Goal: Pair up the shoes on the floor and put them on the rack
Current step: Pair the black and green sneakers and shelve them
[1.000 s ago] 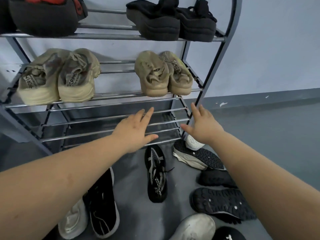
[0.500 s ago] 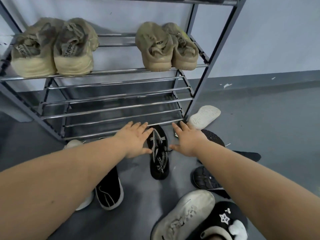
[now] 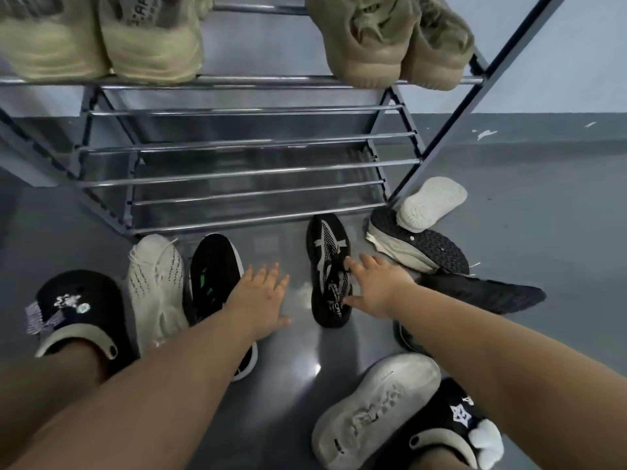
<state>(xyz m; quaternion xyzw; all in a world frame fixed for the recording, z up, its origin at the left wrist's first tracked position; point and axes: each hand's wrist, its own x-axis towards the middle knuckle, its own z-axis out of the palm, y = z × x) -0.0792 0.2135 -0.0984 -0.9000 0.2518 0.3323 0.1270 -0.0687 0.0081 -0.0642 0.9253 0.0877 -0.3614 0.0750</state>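
The rack (image 3: 237,171) was bare chromed metal rods on a dark frame; two pairs of tan, chunky-soled shoes (image 3: 390,42) sat on its upper shelf, one pair toward each end. On the smooth grey floor (image 3: 543,215) before the rack's front edge lay loose shoes: two cream knit ones, several black, some sole-up. The left hand (image 3: 259,298) reached flat, fingers spread, holding nothing. The right hand (image 3: 376,286), fingers straight, touched a black mesh shoe (image 3: 329,269) near the rack's front right corner.
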